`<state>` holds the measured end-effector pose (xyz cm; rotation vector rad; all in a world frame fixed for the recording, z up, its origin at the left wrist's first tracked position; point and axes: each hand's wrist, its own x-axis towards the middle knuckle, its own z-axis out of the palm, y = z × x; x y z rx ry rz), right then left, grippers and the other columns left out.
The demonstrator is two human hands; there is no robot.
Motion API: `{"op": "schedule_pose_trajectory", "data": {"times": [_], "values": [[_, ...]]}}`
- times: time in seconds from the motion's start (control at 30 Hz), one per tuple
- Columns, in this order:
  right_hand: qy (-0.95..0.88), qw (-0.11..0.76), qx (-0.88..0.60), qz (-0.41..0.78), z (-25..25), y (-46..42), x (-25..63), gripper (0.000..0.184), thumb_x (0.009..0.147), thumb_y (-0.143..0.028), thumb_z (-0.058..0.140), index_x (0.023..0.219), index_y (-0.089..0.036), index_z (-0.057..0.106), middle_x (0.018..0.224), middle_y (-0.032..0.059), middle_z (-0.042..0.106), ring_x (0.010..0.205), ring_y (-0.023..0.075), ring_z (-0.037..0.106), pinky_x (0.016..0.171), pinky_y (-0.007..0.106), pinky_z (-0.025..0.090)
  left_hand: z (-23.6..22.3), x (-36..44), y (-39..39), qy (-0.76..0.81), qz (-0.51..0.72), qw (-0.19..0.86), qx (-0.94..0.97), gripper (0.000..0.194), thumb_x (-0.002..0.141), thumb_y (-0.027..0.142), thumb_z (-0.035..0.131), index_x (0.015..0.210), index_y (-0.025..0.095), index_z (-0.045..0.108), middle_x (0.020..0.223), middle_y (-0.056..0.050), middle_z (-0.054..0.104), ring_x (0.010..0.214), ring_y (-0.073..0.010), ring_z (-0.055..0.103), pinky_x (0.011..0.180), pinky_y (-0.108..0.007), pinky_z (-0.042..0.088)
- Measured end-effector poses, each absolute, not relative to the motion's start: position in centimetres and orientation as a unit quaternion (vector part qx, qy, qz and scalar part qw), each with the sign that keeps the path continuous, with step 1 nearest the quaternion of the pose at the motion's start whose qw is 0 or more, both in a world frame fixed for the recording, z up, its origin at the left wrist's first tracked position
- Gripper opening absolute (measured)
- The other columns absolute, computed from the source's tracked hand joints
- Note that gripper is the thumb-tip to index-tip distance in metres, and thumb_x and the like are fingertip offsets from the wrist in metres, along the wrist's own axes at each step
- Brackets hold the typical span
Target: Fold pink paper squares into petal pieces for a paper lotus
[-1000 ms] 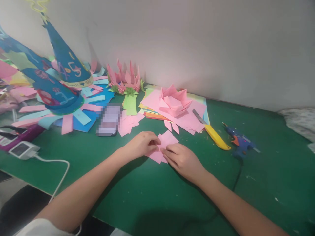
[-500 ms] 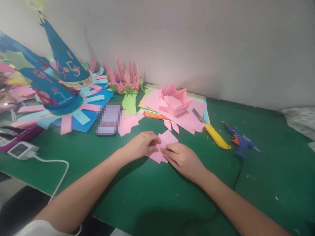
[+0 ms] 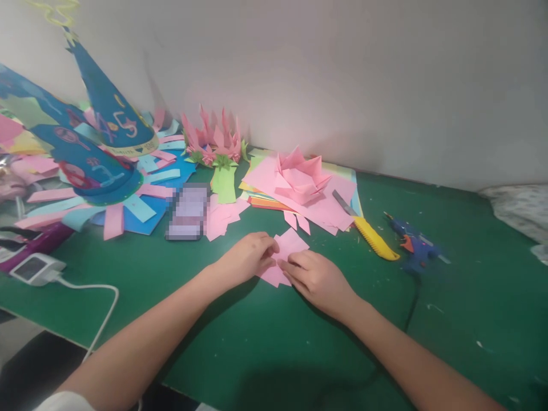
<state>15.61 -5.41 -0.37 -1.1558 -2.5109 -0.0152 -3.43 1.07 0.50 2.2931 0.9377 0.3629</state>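
Several small pieces of pink paper overlap on the green table in front of me. My left hand is closed on their left side, thumb and fingertips curled together at the paper. From the right, my right hand is closed with its fingertips pressed on the same paper near the middle. The fingertips of both hands almost meet, and they cover part of the paper. Just behind my hands lie two small pink paper petals.
A pink folded paper flower sits on a stack of coloured sheets. To its right are a yellow utility knife and a blue glue gun. A phone, blue paper cone hats and a white cable are on the left.
The view has shifted very slightly. Both hands stay on the pink paper in nearly the same pose, and the left fingertips have moved only a little.
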Motion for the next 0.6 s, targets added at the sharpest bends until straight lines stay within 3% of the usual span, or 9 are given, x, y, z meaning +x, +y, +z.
{"op": "schedule_pose_trajectory", "data": {"times": [0.2, 0.47, 0.6], "values": [[-0.899, 0.179, -0.401, -0.006, -0.26, -5.29, 16.0, 0.025, 0.094, -0.029, 0.046, 0.101, -0.018, 0.067, 0.078, 0.0054, 0.061, 0.067, 0.0151, 0.051, 0.06, 0.028, 0.036, 1.05, -3.28, 0.94, 0.354, 0.125, 0.306, 0.875, 0.01, 0.079, 0.007, 0.059, 0.088, 0.012, 0.059, 0.077, -0.003, 0.055, 0.069, -0.0129, 0.052, 0.063, -0.023, 0.042], [-0.886, 0.205, -0.415, 0.01, 0.46, -5.23, 16.1, 0.032, 0.091, -0.02, 0.045, 0.067, -0.017, 0.065, 0.071, 0.0052, 0.06, 0.07, 0.0156, 0.051, 0.062, 0.03, 0.039, 0.67, -3.44, 0.93, 0.354, 0.133, 0.304, 0.874, 0.014, 0.077, 0.006, 0.059, 0.089, 0.013, 0.06, 0.076, -0.001, 0.053, 0.068, -0.0126, 0.051, 0.063, -0.023, 0.042], [-0.869, 0.236, -0.432, 0.048, 0.36, -4.77, 16.43, 0.03, 0.09, -0.021, 0.045, 0.07, -0.018, 0.066, 0.086, 0.0068, 0.064, 0.081, 0.018, 0.056, 0.073, 0.034, 0.043, 0.75, -3.31, 0.84, 0.354, 0.133, 0.3, 0.876, 0.015, 0.076, 0.004, 0.059, 0.089, 0.013, 0.06, 0.078, -0.002, 0.055, 0.07, -0.0132, 0.051, 0.065, -0.024, 0.043]]}}
